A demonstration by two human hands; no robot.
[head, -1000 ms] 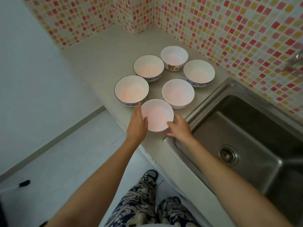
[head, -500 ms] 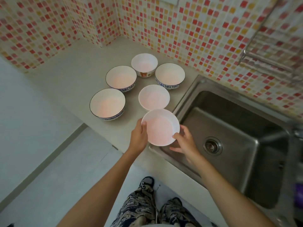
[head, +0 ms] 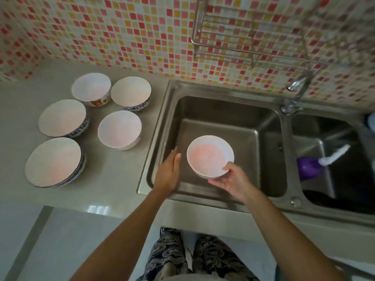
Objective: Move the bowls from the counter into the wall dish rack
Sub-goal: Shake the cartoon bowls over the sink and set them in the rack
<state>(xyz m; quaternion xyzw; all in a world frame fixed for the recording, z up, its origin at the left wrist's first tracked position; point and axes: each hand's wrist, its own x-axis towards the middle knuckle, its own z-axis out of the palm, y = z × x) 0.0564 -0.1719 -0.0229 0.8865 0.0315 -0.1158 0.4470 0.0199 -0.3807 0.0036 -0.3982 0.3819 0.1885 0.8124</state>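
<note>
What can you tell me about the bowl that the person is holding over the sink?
The held bowl is plain white, round and empty, seemingly glazed ceramic, with a pinkish tint inside. It is upright, above the left sink basin. The right hand cradles it from below, thumb on the rim; the left hand is beside it, not touching.

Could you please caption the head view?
Right hand holds a plain white bowl over the steel sink; five bowls remain on the counter.

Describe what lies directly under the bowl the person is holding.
Under the held bowl, the right hand cups its base over the steel sink basin. The basin floor beneath the bowl is hidden.
</note>
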